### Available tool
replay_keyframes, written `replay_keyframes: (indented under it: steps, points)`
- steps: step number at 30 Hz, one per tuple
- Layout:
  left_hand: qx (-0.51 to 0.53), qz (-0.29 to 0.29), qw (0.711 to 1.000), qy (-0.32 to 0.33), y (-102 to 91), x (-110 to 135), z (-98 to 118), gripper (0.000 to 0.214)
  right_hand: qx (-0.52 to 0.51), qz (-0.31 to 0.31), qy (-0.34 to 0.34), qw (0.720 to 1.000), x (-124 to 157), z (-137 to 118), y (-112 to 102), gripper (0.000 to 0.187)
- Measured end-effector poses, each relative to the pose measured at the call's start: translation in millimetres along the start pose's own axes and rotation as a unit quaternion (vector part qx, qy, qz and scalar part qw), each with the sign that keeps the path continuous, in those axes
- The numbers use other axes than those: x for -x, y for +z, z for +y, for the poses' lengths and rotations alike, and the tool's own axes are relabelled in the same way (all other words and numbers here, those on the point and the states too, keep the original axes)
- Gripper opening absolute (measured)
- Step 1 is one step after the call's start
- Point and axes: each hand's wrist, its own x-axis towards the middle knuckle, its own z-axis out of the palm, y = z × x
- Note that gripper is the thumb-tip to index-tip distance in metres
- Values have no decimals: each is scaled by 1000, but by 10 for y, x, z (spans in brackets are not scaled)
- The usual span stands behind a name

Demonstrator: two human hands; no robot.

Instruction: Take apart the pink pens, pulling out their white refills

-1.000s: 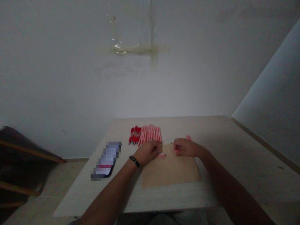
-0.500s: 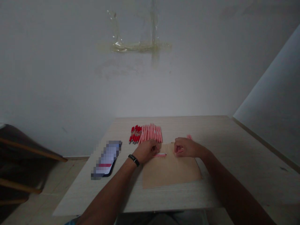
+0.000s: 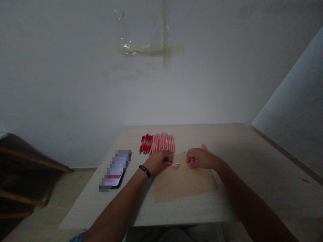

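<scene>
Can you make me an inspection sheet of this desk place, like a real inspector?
Surface: pale, wood-grained table.
Job's things: row of slim pink pen-like sticks; slim red pen-like pieces beside them; flat brown papery sheet; slim pink-and-white stick over it.
Clutter: dark-edged rectangular phone, screen pixelated.
Hands: left hand curled at the pink-and-white stick; right hand curled at a small pink piece; grips unclear.
Cables: nothing seen.
Surroundings: grey wall with shiny tape strips.

A slim pink-and-white pen part [image 3: 174, 166] sits crosswise over the flat brown sheet [image 3: 185, 185], one end in the left hand [image 3: 159, 162]; a smaller pink piece [image 3: 192, 163] slants from the right hand's [image 3: 201, 158] fingers.
</scene>
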Motion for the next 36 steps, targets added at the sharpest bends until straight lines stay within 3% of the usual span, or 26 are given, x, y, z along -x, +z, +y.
replay_keyframes:
  steps: [13, 25, 36]
  points:
    - [-49, 10, 999, 15, 47, 22, -26, 11, 15, -26, -45, 999, -39, 29, 26, 7]
    - [-32, -2, 999, 6, 14, -5, -1, 9, 37, -30, 7, 999, -59, -79, 52, 11]
    - [-22, 20, 1000, -9, 55, -24, -56, 7, -13, 71, -18, 997, -152, -91, 32, 6]
